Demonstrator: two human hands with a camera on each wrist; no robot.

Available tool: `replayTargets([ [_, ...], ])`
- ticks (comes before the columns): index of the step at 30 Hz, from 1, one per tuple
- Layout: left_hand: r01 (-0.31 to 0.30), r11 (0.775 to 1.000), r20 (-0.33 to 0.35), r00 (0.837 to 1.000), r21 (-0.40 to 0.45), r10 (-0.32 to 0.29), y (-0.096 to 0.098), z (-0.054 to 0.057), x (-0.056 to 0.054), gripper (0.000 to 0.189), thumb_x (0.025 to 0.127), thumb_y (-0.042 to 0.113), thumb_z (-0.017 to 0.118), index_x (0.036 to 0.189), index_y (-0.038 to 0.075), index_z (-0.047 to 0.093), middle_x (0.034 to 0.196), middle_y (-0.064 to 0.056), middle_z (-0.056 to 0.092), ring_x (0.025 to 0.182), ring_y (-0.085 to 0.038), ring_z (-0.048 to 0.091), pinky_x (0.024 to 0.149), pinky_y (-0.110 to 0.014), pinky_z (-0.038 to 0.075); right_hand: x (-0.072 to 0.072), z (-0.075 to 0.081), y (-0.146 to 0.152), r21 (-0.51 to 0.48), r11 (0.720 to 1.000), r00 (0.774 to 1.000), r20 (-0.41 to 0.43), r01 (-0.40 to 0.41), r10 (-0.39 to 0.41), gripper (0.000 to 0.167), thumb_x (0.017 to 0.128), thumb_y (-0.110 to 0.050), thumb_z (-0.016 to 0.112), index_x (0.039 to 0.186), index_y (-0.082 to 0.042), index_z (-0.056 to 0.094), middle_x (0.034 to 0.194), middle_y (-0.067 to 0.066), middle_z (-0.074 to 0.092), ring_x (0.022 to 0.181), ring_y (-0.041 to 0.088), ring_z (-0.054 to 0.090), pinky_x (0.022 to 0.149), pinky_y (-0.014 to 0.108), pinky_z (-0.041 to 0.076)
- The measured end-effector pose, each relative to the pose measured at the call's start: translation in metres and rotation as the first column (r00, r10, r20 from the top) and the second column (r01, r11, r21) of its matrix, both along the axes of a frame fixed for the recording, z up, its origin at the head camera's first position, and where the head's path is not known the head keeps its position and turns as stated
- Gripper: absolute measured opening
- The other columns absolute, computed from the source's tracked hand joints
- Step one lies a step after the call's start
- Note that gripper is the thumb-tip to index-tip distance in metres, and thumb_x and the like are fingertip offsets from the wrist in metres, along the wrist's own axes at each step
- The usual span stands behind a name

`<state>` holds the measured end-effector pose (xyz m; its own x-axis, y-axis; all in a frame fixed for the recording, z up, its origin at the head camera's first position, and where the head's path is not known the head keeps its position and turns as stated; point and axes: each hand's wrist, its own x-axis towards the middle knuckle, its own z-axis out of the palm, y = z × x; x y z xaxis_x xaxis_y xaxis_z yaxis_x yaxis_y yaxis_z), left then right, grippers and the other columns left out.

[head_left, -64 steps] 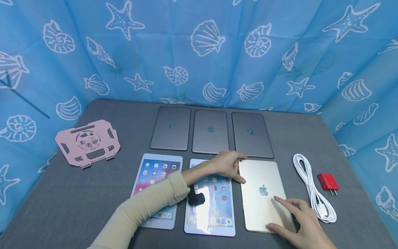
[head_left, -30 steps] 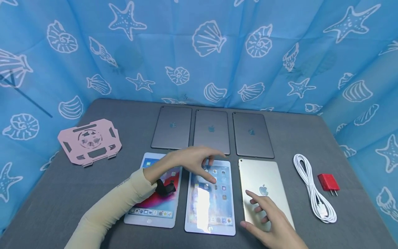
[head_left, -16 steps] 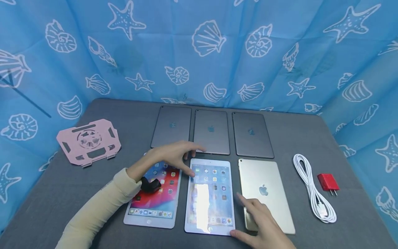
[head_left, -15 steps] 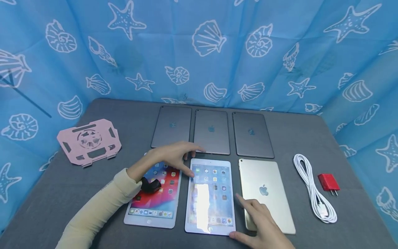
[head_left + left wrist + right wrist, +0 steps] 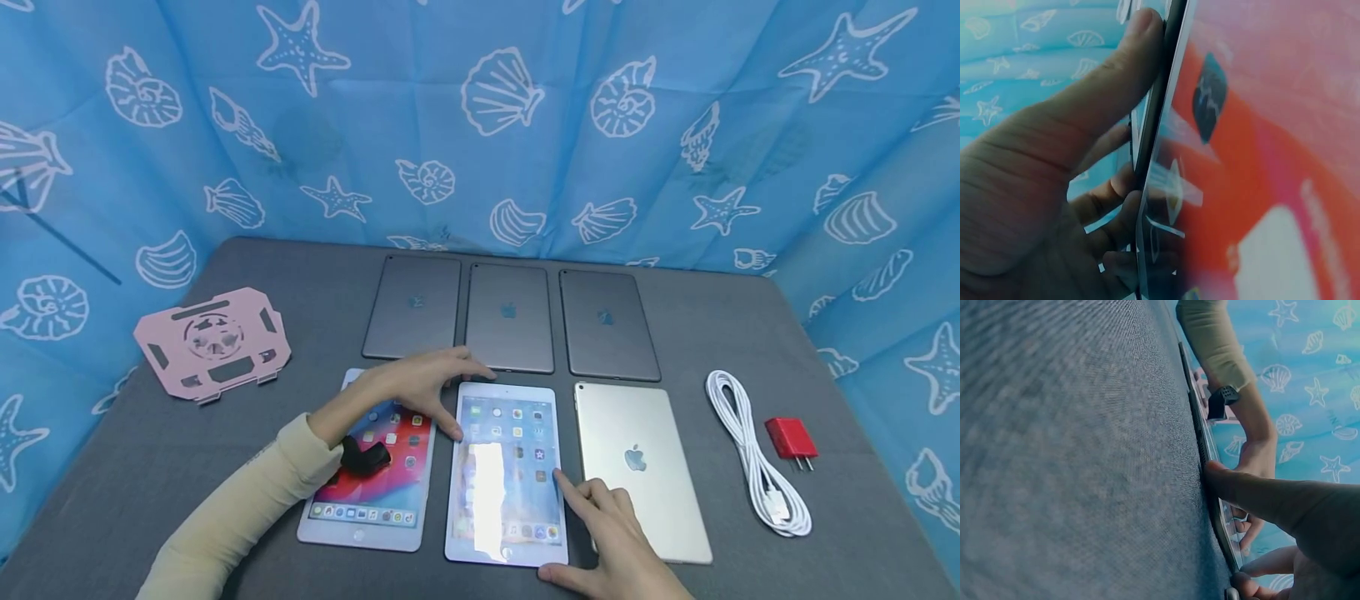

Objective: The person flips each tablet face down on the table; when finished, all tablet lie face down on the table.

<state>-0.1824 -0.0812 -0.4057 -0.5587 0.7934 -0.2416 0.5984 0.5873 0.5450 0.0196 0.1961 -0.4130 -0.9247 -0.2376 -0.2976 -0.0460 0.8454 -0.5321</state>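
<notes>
Head view: the left hand is at the upper-left corner of the middle lit tablet, thumb on the left edge, index finger extended just beyond the top edge. Whether that fingertip makes contact cannot be told. The right hand is at the lower-right corner, index fingertip against the right edge, thumb at the bottom edge. Both hands are relaxed; neither is clenched or visibly gripping.

Change: both hands have transferred from the gold tablet to the middle lit tablet, and the right index finger has closed the remaining gap to its edge. This suggests that handling of the gold tablet is finished and that the middle unit is now being aligned or readied for lifting. It lies flat, screen up, between the gold tablet, back up, and the left lit tablet, which the left forearm partly covers.

Behind this row, three dark tablets lie back up, side by side. A pink stand lies far left; a coiled white cable and a red charger lie to the right on the grey cloth.
</notes>
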Motion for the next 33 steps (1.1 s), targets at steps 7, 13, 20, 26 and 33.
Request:
replayTargets([
  [7,-0.034,0.999,-0.011,0.999,-0.011,0.034,0.0005,-0.0014,0.0035,0.089,0.071,0.05,0.092,0.149,0.029,0.054,0.117,0.002,0.055,0.097,-0.013,0.048,0.081,-0.029,0.04,-0.0029,-0.0005,-0.0009,0.017,0.999,0.999,0.032,0.028,-0.029,0.118,0.061,-0.058,0.093,0.155,-0.006,0.044,0.109,-0.004,0.048,0.092,0.016,0.034,0.071,0.021,0.03],
  [13,-0.042,0.999,-0.027,0.999,-0.005,0.042,0.0006,-0.0018,0.005,0.088,0.07,0.05,0.092,0.147,0.03,0.056,0.113,0.002,0.054,0.093,-0.013,0.046,0.077,-0.028,0.038,-0.0031,-0.0015,-0.0016,0.014,0.999,0.999,0.04,0.032,-0.033,0.125,0.055,-0.054,0.097,0.155,-0.001,0.041,0.109,-0.004,0.046,0.092,0.016,0.032,0.07,0.021,0.028],
  [20,-0.047,0.999,-0.038,0.998,-0.01,0.047,0.0015,-0.002,0.005,0.087,0.069,0.05,0.093,0.147,0.031,0.057,0.114,0.001,0.054,0.092,-0.012,0.047,0.077,-0.027,0.038,-0.0019,-0.0037,-0.0003,-0.042,0.998,0.999,0.019,0.05,-0.05,0.121,0.056,-0.05,0.098,0.155,-0.005,0.044,0.124,-0.002,0.045,0.103,0.018,0.034,0.081,0.023,0.033],
  [26,-0.02,1.0,-0.045,0.999,0.002,0.02,0.0068,-0.0007,0.0034,0.086,0.069,0.048,0.093,0.146,0.029,0.058,0.111,0.0,0.056,0.09,-0.012,0.047,0.075,-0.026,0.039,-0.0035,-0.0013,0.003,-0.124,0.99,0.997,0.037,0.069,-0.065,0.116,0.056,-0.042,0.099,0.153,-0.007,0.047,0.139,-0.001,0.038,0.117,0.023,0.034,0.095,0.032,0.037],
  [33,-0.017,1.0,-0.06,0.998,0.002,0.017,0.0081,0.0002,0.0041,0.086,0.069,0.047,0.093,0.146,0.028,0.059,0.111,0.0,0.057,0.089,-0.011,0.046,0.074,-0.025,0.038,-0.0031,-0.0045,0.0049,-0.2,0.972,0.991,0.082,0.124,-0.109,0.117,0.056,-0.035,0.101,0.154,-0.005,0.045,0.146,0.001,0.037,0.128,0.027,0.031,0.106,0.048,0.04],
])
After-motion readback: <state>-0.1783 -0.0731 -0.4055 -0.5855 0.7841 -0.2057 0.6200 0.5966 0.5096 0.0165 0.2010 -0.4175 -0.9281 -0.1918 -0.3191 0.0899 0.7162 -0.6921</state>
